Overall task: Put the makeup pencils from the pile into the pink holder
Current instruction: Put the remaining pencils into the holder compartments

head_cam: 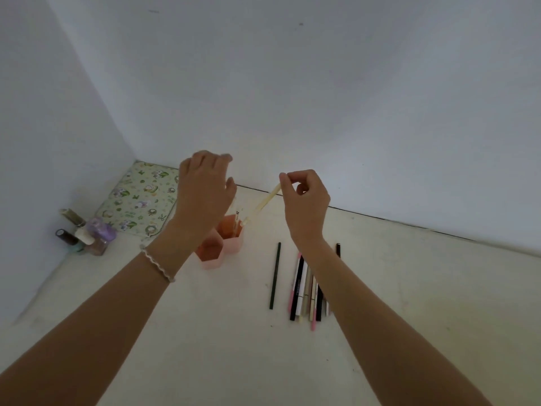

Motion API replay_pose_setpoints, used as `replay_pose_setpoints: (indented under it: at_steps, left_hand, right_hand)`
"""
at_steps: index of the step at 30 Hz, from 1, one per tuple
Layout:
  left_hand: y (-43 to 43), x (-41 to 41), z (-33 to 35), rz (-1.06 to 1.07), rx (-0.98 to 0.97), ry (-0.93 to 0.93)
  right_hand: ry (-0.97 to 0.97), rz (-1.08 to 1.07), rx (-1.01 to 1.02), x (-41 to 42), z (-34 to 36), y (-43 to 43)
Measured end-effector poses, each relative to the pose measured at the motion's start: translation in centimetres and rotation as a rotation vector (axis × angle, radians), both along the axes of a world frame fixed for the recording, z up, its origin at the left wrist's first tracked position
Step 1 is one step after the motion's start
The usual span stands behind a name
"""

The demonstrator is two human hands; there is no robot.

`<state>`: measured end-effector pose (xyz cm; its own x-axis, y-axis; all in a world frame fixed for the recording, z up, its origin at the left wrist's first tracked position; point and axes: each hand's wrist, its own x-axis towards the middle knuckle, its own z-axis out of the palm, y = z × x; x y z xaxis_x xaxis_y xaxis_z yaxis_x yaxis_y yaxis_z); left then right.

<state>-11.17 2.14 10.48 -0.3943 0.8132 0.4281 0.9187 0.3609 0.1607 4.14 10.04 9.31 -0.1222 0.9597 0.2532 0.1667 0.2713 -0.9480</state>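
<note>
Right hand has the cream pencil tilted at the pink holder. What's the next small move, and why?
Probably let the cream pencil slide down into the rear cell of the pink holder, then loosen the grip. The right hand pinches only its top end, its lower tip sits at that cell's mouth, and the pile holds several more to fetch.

Right forearm [366, 303] hides part of the pile [301, 288].
</note>
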Motion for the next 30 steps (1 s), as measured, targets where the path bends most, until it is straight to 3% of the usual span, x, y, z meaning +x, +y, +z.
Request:
replay_pose_setpoints:
  at_steps: [9,12,15,19,22,25,30]
  left_hand:
    - [-1.8,0.8,2.3,0.031,0.176,-0.320]
    - [-1.7,3.3,0.7,-0.011,0.206,-0.398]
    - [-0.7,7.2,-2.8,-0.063,-0.048,-0.504]
    - [0.1,11.8,-8.9,-0.009,-0.513,-0.550]
    - [0.2,13.2,-11.9,0.025,-0.615,-0.540]
    - [0.9,12.8,-11.9,0.011,-0.550,-0.600]
    - [2.7,11.1,-7.4,-0.049,-0.133,-0.796]
  right_hand:
    - [-0.301,0.235,0.042,-2.5,-4.8,-2.3]
    - [-0.218,0.139,0.080,-1.1,-4.2,-1.4]
    - [-0.163,0.036,-0.015,1.4,-3.5,0.7]
    - [-0.294,0.057,-0.101,5.1,-3.8,2.3]
    - [-0.405,0.099,-0.132,7.6,-4.4,2.8]
    - [-0.501,0.122,-0.154,9.0,-4.9,3.5]
    - [-0.733,0.174,-0.249,8.6,-6.6,3.6]
